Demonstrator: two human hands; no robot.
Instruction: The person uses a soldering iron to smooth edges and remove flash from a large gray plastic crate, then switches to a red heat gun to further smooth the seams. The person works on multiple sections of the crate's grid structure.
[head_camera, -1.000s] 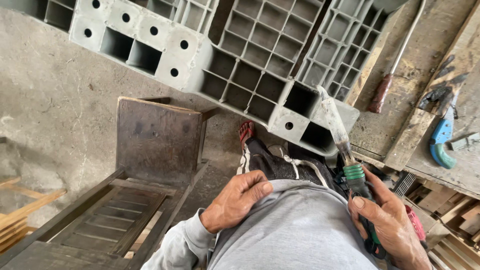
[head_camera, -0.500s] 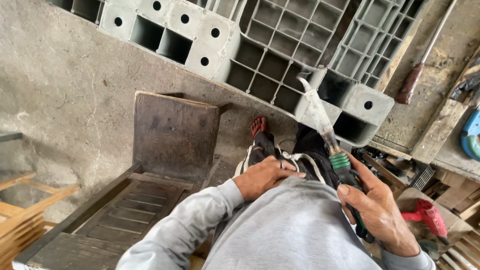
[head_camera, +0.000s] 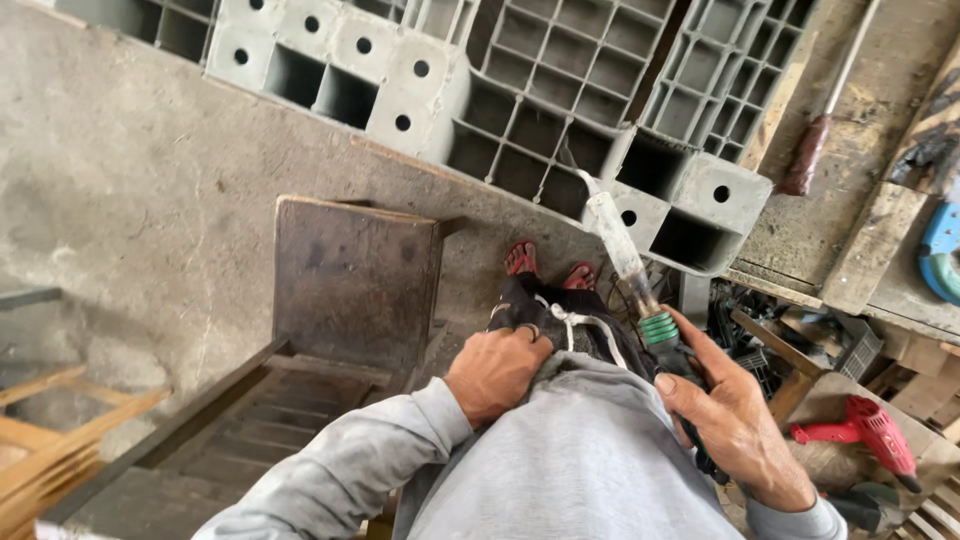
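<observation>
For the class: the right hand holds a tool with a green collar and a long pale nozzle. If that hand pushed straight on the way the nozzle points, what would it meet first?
Most likely the grey plastic pallet. The right hand aims the tool up and away, and its tip already overlaps the pallet's corner block, though depth is unclear from this one view.

Below me the concrete floor (head_camera: 130, 220) is grey, rough and stained, lit by flat daylight with no hard shadows. A grey plastic pallet (head_camera: 520, 90) stands on edge across the top of my view, its grid of square cells facing me. Just in front of the pallet, a dark rusted metal plate (head_camera: 355, 280) rises from the floor, joined to a slatted metal frame (head_camera: 250, 420) that runs away from the pallet. Left of that frame sit pale wooden pieces (head_camera: 50, 440). Right of the pallet lies a worn wooden counter (head_camera: 870, 120), and below it a red power drill (head_camera: 865, 430) rests among clutter.
</observation>
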